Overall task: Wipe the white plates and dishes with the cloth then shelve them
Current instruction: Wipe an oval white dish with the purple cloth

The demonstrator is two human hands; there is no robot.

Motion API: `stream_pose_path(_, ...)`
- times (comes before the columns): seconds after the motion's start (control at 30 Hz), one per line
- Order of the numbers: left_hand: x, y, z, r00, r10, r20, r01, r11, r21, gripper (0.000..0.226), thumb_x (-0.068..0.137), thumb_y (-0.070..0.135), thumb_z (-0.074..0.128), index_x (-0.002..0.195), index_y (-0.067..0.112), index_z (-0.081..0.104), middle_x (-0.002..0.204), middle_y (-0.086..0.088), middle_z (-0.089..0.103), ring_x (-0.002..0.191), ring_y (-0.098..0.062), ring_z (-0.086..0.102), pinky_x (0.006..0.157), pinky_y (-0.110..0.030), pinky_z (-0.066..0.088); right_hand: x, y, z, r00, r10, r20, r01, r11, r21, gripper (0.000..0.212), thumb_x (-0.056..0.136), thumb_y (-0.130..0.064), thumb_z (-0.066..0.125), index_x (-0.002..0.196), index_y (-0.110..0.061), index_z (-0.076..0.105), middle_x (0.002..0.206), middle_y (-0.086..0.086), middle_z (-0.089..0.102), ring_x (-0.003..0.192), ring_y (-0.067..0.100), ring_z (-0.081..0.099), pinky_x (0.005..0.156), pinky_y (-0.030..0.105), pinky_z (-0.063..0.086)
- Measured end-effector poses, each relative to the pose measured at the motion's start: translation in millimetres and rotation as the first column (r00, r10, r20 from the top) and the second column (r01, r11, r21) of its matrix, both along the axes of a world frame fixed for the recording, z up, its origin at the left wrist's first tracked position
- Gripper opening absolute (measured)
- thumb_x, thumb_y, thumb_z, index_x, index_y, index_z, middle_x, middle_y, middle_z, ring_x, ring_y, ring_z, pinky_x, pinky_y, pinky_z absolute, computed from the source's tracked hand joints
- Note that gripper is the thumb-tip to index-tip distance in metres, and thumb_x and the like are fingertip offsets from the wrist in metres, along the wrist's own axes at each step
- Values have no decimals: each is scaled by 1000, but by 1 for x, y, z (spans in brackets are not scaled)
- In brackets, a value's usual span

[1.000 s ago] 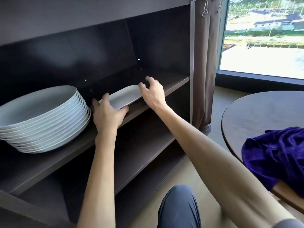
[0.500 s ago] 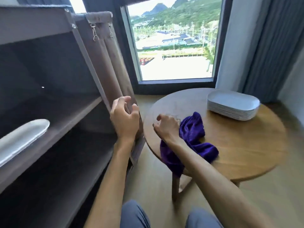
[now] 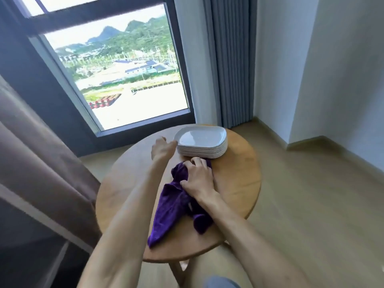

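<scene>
Plates (image 3: pixel 202 142) now wait in a white stack at the far side of the round counter (image 3: pixel 239 183), since one dish was just shelved and both hands came back. The left hand (image 3: pixel 163 149) reaches the stack's edge, fingers loosely curled, holding nothing yet; the right hand (image 3: pixel 198 179) grasps the purple cloth (image 3: pixel 172 206) just beside it. Next wipe seems to begin.
</scene>
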State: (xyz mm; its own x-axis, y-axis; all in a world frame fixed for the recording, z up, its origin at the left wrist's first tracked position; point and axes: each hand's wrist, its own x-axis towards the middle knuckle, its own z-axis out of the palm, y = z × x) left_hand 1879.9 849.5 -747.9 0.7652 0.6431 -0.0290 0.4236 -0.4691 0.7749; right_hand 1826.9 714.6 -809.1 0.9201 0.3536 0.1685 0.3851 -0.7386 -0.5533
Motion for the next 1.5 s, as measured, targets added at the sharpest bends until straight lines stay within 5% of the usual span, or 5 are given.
stream_pose_path(0.47, 71, 13, -30, 997, 79, 13, -77, 990, -114, 18, 81, 14, 65, 66, 21, 57, 81, -6, 65, 77, -29, 58, 74, -36, 57, 22, 10, -17, 996, -79, 45, 74, 993, 90, 41, 77, -23, 66, 117, -20, 63, 131, 1, 51, 127, 23, 40, 102, 38, 32)
stream_pose_path(1.07, -26, 41, 16, 918, 339, 204, 30, 455, -890, 49, 92, 0, 39, 141, 2, 42, 130, -26, 57, 112, -44, 62, 86, -51, 61, 19, 17, -16, 964, -254, 80, 248, 965, 86, 21, 89, -23, 62, 110, -18, 62, 120, 8, 51, 114, 30, 46, 89, 44, 42)
stream_pose_path(1.2, -58, 41, 8, 868, 425, 257, 98, 361, -927, 41, 109, 17, 28, 141, 3, 47, 138, -28, 57, 128, -46, 56, 109, -57, 46, 21, 2, -9, 947, -302, -111, 303, 717, 628, 15, 97, -20, 61, 101, -6, 60, 102, 10, 65, 99, 28, 59, 86, 40, 45)
stream_pose_path(1.33, -94, 37, -3, 836, 422, 350, 106, 502, -858, 30, 111, 27, 31, 115, 15, 58, 117, -16, 66, 109, -33, 63, 83, -44, 57, 7, -12, 18, 937, -325, -131, 243, 334, 911, 12, 100, -20, 56, 92, -26, 50, 86, -13, 57, 79, -6, 56, 73, 13, 43)
stream_pose_path(1.5, -122, 23, -10, 866, 367, 340, 62, 595, -801, 40, 110, 48, 32, 119, 18, 58, 108, -12, 71, 98, -28, 68, 68, -37, 60, -3, 23, 63, 995, 11, 96, -84, 586, 806, 6, 99, -28, 59, 97, -23, 57, 89, -4, 65, 82, 10, 63, 74, 24, 51)
